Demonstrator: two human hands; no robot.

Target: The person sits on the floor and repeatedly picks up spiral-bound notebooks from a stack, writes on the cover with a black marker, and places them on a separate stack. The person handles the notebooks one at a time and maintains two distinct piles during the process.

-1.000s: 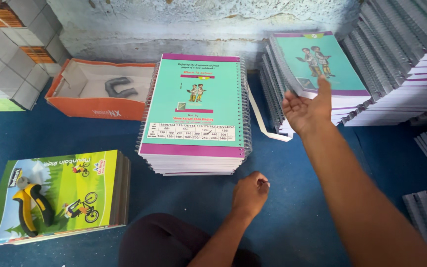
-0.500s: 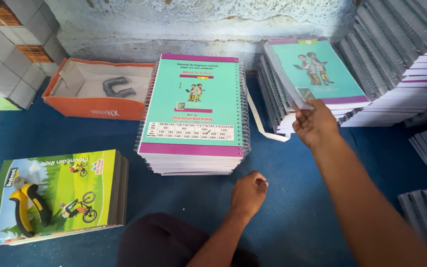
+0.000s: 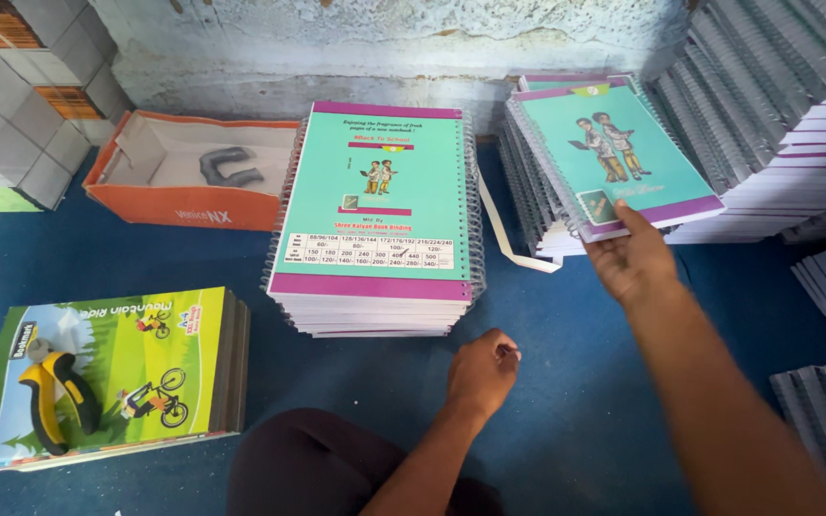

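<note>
Gripping teal spiral notebook [image 3: 623, 153] edge with right hand [image 3: 635, 260]; left hand [image 3: 482, 371] fisted on blue floor [image 3: 566, 420]

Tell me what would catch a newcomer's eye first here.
The tall stack of teal spiral-bound notebooks with purple borders stands centre on the blue floor. The right hand grips the top teal notebook of a second pile beside it, while the left hand rests closed on the floor. A bright green stack of cyclist-cover books lies at lower left.
</note>
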